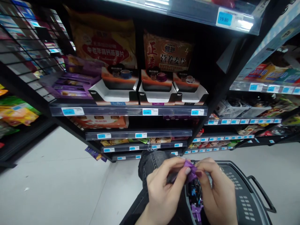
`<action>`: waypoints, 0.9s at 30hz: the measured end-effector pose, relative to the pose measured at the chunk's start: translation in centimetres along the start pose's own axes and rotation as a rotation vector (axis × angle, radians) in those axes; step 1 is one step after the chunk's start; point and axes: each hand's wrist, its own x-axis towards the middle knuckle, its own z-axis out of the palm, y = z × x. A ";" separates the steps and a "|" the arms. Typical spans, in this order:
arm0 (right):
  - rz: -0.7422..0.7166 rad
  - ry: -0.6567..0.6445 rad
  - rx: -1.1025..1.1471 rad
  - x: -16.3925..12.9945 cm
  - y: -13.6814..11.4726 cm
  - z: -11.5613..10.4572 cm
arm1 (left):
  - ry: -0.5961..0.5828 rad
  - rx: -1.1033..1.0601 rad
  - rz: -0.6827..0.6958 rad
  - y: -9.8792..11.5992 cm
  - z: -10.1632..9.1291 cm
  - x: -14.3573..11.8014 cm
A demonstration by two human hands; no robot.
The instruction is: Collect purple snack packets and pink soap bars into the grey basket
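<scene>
A small purple packet [191, 171], crinkled and glossy, is pinched between both hands just above a dark grey shopping basket [243, 200]. The left hand [161, 190] grips it with thumb and forefinger; the right hand [217, 190] has its fingers closed on the other end. Inside the basket lie more purple packets (I cannot count them). On the shelf [127, 110] stand 3 display boxes.
</scene>
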 end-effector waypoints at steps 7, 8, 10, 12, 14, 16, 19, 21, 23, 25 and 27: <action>-0.051 0.015 -0.071 0.4 0.5 0.6 | -0.234 -0.034 -0.160 0.3 -1.1 1.8; -0.059 0.015 -0.079 0.4 0.6 0.8 | -0.231 -0.016 -0.167 0.3 -1.3 2.0; -0.064 0.020 -0.101 0.1 0.9 1.4 | -0.181 0.005 -0.175 0.2 -1.4 2.3; -0.048 0.015 -0.110 -0.5 1.1 2.0 | -0.127 0.006 -0.182 0.0 -1.3 2.4; -0.005 -0.002 -0.081 -1.4 1.4 2.5 | -0.096 0.003 -0.195 -0.4 -1.1 2.4; 0.060 -0.017 -0.019 -2.4 1.8 2.9 | -0.084 0.001 -0.208 -0.8 -0.8 2.4; 0.180 -0.077 0.099 -3.6 2.4 3.1 | -0.077 -0.006 -0.232 -1.4 -0.5 2.5; 0.265 -0.164 0.193 -4.0 2.8 3.1 | -0.082 -0.020 -0.249 -1.7 -0.4 2.6; 0.342 -0.261 0.275 -4.3 3.4 3.2 | -0.099 -0.028 -0.250 -2.1 -0.4 2.7; 0.405 -0.347 0.327 -4.6 4.0 3.5 | -0.100 -0.023 -0.238 -2.6 -0.4 2.8; 0.447 -0.407 0.356 -4.9 4.7 3.9 | -0.087 -0.013 -0.226 -3.2 -0.4 3.0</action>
